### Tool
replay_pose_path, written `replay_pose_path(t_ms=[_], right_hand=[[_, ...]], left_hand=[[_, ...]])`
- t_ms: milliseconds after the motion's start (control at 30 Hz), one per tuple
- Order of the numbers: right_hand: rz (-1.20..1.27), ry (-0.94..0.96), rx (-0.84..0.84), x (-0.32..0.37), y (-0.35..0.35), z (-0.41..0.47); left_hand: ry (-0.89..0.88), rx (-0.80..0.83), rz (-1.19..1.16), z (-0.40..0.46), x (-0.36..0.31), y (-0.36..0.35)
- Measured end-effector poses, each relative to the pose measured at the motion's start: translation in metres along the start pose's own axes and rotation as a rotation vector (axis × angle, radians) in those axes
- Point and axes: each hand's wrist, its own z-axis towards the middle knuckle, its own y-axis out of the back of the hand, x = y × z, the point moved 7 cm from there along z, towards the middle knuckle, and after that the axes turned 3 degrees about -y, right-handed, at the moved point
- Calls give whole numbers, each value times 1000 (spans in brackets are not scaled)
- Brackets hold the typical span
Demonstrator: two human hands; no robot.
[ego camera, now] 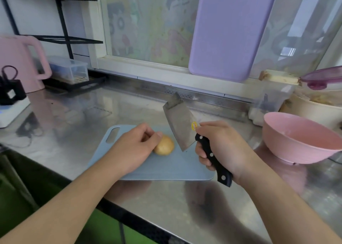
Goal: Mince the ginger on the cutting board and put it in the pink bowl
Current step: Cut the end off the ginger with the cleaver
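A rounded tan piece of ginger lies on the pale blue cutting board on the steel counter. My left hand rests on the ginger's left side, fingertips curled over it and holding it down. My right hand grips the black riveted handle of a cleaver. Its blade is raised off the board and tilts up and away, just right of the ginger. The pink bowl stands on the counter to the right of the board, and it looks empty.
A pink kettle and a power strip with a black plug stand at the far left. A lilac board leans against the window. Clear containers and a purple lid crowd the back right.
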Motion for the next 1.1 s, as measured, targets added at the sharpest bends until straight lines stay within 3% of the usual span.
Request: replay_pose_path(t_ms=[600, 833, 1100], right_hand=[[135, -32, 8, 9, 1, -10], [208, 49, 113, 14, -6, -15], [311, -48, 120, 9, -9, -19]], left_hand=[[-29, -57, -77, -4, -12, -5], [-39, -56, -140, -4, -9, -4], [-61, -45, -170, -6, -12, -4]])
